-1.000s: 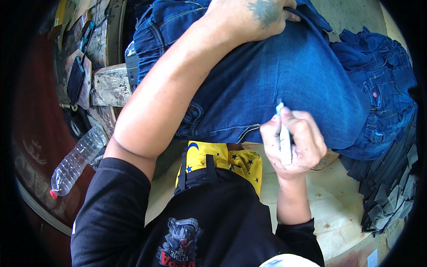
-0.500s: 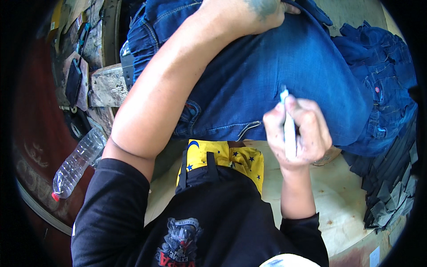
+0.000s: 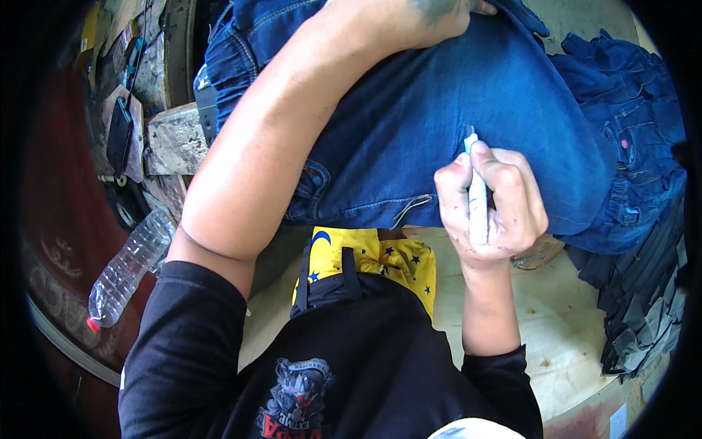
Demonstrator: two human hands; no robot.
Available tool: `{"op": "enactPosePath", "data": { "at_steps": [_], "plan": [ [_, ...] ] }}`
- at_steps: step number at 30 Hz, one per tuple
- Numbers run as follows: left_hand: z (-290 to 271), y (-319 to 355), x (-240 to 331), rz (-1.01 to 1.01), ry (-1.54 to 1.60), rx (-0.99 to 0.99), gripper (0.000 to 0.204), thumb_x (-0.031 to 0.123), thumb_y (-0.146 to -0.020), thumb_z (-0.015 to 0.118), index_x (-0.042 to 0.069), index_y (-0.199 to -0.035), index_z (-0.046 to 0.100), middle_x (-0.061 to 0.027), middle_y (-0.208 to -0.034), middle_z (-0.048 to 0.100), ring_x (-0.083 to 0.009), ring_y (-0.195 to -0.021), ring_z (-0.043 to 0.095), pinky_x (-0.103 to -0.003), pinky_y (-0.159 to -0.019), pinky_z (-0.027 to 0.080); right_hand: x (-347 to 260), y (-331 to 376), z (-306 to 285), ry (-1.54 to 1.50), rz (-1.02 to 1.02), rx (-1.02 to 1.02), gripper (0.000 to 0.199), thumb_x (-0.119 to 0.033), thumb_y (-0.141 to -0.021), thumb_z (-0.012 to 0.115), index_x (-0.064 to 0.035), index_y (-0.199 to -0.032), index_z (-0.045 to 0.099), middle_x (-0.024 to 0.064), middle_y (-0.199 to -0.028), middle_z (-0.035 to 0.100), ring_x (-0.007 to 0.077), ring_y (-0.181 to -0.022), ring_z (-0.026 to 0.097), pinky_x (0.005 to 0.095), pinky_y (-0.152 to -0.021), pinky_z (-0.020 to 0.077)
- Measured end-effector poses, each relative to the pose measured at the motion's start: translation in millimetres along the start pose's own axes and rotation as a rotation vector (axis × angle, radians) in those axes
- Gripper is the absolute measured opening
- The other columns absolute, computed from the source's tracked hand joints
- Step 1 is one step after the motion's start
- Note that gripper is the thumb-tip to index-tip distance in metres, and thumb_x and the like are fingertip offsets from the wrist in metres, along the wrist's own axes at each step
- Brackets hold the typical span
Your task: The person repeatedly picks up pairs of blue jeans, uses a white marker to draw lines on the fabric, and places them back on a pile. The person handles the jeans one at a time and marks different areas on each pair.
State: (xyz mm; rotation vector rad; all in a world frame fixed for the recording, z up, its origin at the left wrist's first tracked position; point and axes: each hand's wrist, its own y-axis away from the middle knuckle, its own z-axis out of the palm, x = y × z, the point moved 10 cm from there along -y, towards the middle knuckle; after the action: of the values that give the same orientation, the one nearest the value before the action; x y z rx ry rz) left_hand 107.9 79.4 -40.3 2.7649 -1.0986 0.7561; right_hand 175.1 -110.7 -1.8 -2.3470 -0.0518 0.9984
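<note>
While the left hand (image 3: 431, 13) is pressing flat on the denim at the top edge of view, the rest is reading as follows:

marker look: white marking stick (image 3: 476, 197), slim, pale barrel, mostly hidden inside the fist; cannot tell chalk from pen.
marker axis: long axis is running near vertical in frame, tip pointing up and away from the body, touching the cloth.
right hand: right hand (image 3: 491, 208) is clenching around the stick, thumb lying along the barrel, fingers smudged dark.
left hand state: palm down, fingers spread on the fabric, gripping nothing; forearm is crossing diagonally over the garment.
jeans: dark blue jeans (image 3: 409, 124), lying spread on the wooden table (image 3: 563, 322), hem with a metal hook near the body.
edges: jeans' near edge is sitting just above the yellow star-print cloth (image 3: 380, 260) at the waist.
room: bare table is showing right of the wrist; stacked dark fabric pieces (image 3: 643, 293) are crowding the right edge, more denim (image 3: 629, 117) is piling upper right.
left side: clear plastic bottle (image 3: 128, 267) is lying well apart, off the table.
</note>
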Motion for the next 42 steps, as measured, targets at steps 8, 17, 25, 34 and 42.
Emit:
{"op": "enactPosePath", "data": {
  "at_steps": [8, 17, 25, 34, 42],
  "plan": [
    [4, -2, -4, 0.016, -0.011, 0.041, 0.024, 0.027, -0.095, 0.077, 0.006, -0.101, 0.084, -0.0206, -0.096, 0.08, -0.0416, -0.095, 0.076, -0.049, -0.089, 0.06, -2, 1, -7, -0.049, -0.013, 0.028, 0.017, 0.011, -0.074, 0.076, 0.0043, -0.09, 0.073, 0.0105, -0.07, 0.063, 0.0221, -0.053, 0.063, 0.0294, -0.051, 0.0542],
    [6, -3, -5, 0.016, 0.03, 0.041, 0.023, 0.027, -0.095, 0.077, 0.006, -0.101, 0.084, -0.0215, -0.096, 0.079, -0.0425, -0.096, 0.076, -0.049, -0.089, 0.06, 3, 1, -5, -0.04, 0.03, 0.014, 0.016, 0.011, -0.074, 0.076, 0.0039, -0.087, 0.07, 0.0104, -0.068, 0.061, 0.0215, -0.052, 0.062, 0.0308, -0.05, 0.0539],
    [5, -3, -5, 0.016, -0.007, 0.053, 0.022, 0.027, -0.095, 0.077, 0.006, -0.099, 0.084, -0.0204, -0.096, 0.079, -0.0419, -0.095, 0.076, -0.049, -0.087, 0.06, 3, -1, -5, -0.042, 0.026, 0.008, 0.015, 0.013, -0.076, 0.073, 0.0032, -0.085, 0.068, 0.0103, -0.066, 0.06, 0.0224, -0.051, 0.061, 0.031, -0.049, 0.0518],
    [11, -1, -10, -0.022, -0.052, 0.02, 0.024, 0.037, -0.093, 0.078, 0.023, -0.11, 0.088, -0.0109, -0.093, 0.083, -0.0301, -0.085, 0.082, -0.043, -0.074, 0.064, 7, 4, -6, -0.022, 0.1, -0.063, 0.015, 0.009, -0.078, 0.075, 0.0003, -0.087, 0.066, 0.0114, -0.07, 0.063, 0.0263, -0.055, 0.064, 0.0339, -0.052, 0.053],
    [-39, 21, 31, 0.161, -0.073, 0.074, 0.022, 0.034, -0.099, 0.076, 0.017, -0.113, 0.079, -0.0083, -0.102, 0.077, -0.0303, -0.101, 0.074, -0.044, -0.085, 0.059, 33, -23, -21, -0.926, 0.64, -0.224, 0.029, -0.015, -0.106, 0.048, 0.0058, -0.101, 0.067, 0.0133, -0.109, 0.072, 0.0176, -0.08, 0.066, 0.0305, -0.08, 0.0562]
  ]
}}
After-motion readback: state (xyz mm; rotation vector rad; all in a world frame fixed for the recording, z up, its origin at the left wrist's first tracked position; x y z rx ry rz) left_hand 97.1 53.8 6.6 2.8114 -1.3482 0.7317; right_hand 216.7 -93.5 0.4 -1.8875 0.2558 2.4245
